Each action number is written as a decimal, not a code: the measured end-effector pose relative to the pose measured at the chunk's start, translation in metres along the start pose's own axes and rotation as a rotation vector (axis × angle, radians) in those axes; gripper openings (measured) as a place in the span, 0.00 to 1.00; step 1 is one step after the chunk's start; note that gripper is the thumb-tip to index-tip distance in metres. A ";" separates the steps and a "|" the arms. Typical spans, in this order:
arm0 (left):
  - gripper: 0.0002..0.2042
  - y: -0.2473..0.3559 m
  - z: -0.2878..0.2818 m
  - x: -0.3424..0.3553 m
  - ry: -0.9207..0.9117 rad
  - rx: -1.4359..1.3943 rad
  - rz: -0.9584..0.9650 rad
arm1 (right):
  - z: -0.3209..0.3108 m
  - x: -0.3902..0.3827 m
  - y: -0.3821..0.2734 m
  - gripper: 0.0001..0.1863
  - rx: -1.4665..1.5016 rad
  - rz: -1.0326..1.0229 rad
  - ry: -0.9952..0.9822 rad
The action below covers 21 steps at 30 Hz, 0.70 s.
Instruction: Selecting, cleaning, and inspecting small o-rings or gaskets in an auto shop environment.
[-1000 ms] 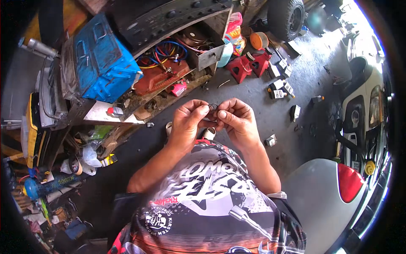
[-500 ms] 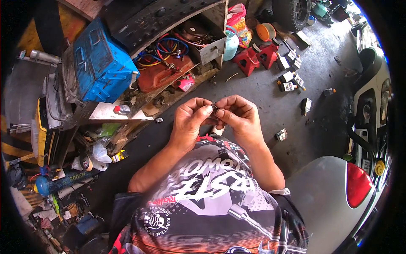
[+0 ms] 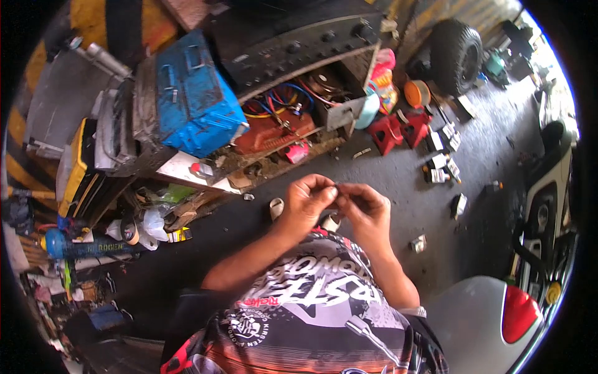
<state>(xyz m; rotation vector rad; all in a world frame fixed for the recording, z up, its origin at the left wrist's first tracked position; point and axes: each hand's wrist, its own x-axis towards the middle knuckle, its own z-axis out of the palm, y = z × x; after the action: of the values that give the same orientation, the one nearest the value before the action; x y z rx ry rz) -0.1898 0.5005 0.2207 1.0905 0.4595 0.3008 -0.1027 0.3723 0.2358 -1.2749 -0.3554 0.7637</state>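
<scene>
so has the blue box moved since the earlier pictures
No, neither way: the blue box keeps its place left of the drawer; the whole view shifted.

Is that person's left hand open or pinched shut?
Pinched shut: the left hand has thumb and forefinger closed on a small dark object, mostly hidden from view.

they wear a black, grey and white printed fabric shirt (image 3: 311, 318) with bold white lettering (image 3: 336, 287), a round white emblem (image 3: 248, 329) at left, a silver tool graphic (image 3: 372, 336) at right, and pale shoes (image 3: 277, 209).
</scene>
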 end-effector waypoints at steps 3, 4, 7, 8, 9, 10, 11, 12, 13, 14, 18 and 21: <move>0.08 -0.006 -0.004 0.001 -0.029 -0.002 -0.014 | -0.002 0.001 0.002 0.08 0.086 0.033 -0.040; 0.08 -0.007 -0.007 0.002 -0.037 -0.027 -0.021 | -0.001 0.004 0.002 0.08 0.083 0.038 -0.043; 0.09 0.002 -0.007 0.002 -0.052 -0.145 -0.043 | -0.003 0.012 -0.001 0.08 0.223 0.118 -0.072; 0.10 0.009 -0.003 0.001 -0.031 -0.167 -0.049 | -0.002 0.014 -0.002 0.08 0.261 0.104 -0.071; 0.09 0.012 -0.008 0.004 -0.055 -0.217 -0.047 | 0.000 0.019 -0.004 0.08 0.300 0.083 -0.073; 0.09 0.014 -0.010 0.004 -0.040 -0.225 -0.049 | -0.001 0.020 -0.005 0.09 0.315 0.085 -0.075; 0.08 0.015 -0.010 0.002 -0.024 -0.232 -0.051 | -0.002 0.019 -0.006 0.09 0.314 0.090 -0.060; 0.10 0.016 -0.014 0.004 -0.037 -0.189 -0.058 | -0.001 0.021 -0.008 0.10 0.304 0.087 -0.084; 0.10 0.015 -0.014 0.004 -0.040 -0.190 -0.064 | 0.000 0.021 -0.009 0.10 0.296 0.082 -0.108; 0.09 0.014 -0.013 0.004 -0.064 -0.204 -0.049 | 0.001 0.021 -0.010 0.10 0.265 0.059 -0.132; 0.07 0.012 -0.012 0.004 -0.100 -0.136 -0.042 | 0.005 0.019 -0.004 0.07 0.152 0.018 -0.129; 0.06 0.015 -0.006 -0.001 -0.066 -0.038 -0.037 | 0.003 0.019 -0.002 0.05 0.136 0.017 -0.109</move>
<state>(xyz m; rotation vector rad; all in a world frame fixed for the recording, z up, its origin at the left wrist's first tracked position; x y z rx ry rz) -0.1937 0.5112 0.2323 1.0508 0.4136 0.2397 -0.0902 0.3877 0.2354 -1.1129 -0.3749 0.8603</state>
